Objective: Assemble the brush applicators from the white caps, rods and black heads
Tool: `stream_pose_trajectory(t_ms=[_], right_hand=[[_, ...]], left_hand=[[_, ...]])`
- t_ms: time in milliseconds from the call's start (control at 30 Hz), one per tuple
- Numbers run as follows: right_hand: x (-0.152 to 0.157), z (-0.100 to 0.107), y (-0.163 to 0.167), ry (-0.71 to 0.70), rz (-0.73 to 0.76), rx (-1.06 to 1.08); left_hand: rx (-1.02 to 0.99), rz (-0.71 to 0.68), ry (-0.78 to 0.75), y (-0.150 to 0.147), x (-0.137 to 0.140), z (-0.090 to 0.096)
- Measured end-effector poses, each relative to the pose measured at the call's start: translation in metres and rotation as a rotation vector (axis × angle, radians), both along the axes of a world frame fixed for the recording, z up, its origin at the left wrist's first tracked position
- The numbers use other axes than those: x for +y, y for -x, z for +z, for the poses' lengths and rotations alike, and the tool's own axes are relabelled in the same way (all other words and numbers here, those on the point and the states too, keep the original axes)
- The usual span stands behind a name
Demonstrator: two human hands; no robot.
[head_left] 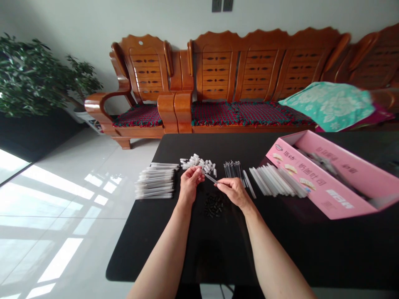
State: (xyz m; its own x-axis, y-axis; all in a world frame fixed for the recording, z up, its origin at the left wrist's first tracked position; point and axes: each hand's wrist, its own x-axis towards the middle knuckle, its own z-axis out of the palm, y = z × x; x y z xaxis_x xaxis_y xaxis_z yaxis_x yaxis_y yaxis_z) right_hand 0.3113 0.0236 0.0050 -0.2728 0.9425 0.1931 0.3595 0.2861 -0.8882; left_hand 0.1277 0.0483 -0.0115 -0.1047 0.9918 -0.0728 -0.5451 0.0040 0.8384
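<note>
My right hand [234, 192] is closed on a slim whitish pen [211, 179], which points up and to the left. At the pen's far end, my left hand [190, 182] has thumb and fingers pinched together; what lies between them is too small to make out. Just behind the left hand is a loose pile of white pen caps [195, 161]. Small black plugs [213, 206] are heaped below the hands. A stack of pens [156, 182] lies left of the left hand. Dark pen refills [233, 168] lie behind the right hand, with whitish pen barrels [274, 180] in a row to their right.
Everything lies on a black table [149, 241]. A pink box [324, 187], open at the top, stands at the right with items inside. Behind the table is a wooden bench [215, 74] with a turquoise cushion [333, 104]. Plants [40, 79] stand at the left.
</note>
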Motion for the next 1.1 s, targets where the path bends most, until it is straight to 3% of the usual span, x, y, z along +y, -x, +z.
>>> stream_pose_trajectory(t_ms=[300,733,1100], right_hand=[[-0.001,0.002,0.0,-0.008,0.007,-0.042],[-0.001,-0.001,0.003,0.011,-0.01,0.011],[-0.002,-0.009,-0.001,0.394,0.068,0.444]], left_hand=[[0.159,-0.037,0.005,-0.004,-0.004,0.002],[0.273,0.035,-0.024,-0.004,-0.005,0.005],[0.216,-0.032,-0.108,-0.007,-0.005,0.011]])
